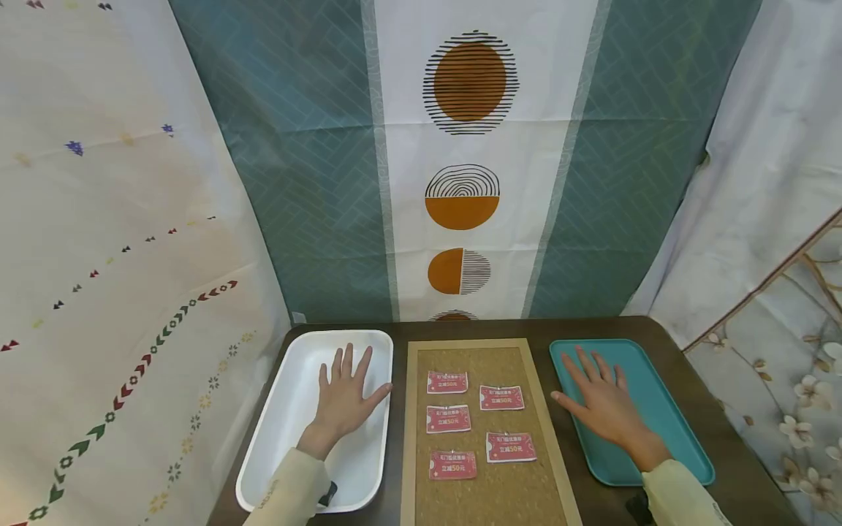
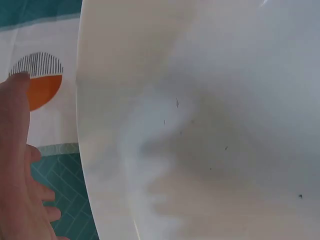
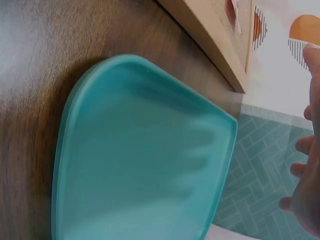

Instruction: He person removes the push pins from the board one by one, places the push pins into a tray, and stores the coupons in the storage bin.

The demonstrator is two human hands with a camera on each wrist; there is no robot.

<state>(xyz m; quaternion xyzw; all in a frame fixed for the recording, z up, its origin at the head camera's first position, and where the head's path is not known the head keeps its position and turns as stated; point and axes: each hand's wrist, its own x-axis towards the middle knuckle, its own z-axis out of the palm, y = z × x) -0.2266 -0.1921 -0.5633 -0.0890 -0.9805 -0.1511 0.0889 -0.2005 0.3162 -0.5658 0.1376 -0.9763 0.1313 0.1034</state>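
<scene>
My left hand (image 1: 343, 402) is held over the white tray (image 1: 276, 467), fingers spread and straight, holding nothing. In the left wrist view, the same hand (image 2: 22, 175) appears at the left edge, apart from the tray, with its shadow on the tray floor. Over the teal tray (image 1: 664, 409) hovers my right hand (image 1: 601, 409), its fingers also spread with nothing in them. Finger shadows fall on that tray in the right wrist view. Between the trays lies a framed cork board (image 1: 487, 489) bearing several red coupons (image 1: 452, 465) with printed Chinese text and "50".
A dark wooden table (image 1: 539, 351) carries both trays and the board. Behind it hangs a green and white curtain (image 1: 316, 183) with orange circles. Patterned white cloths hang at the left (image 1: 131, 292) and right (image 1: 743, 183). Small dark specks mark the white tray's floor.
</scene>
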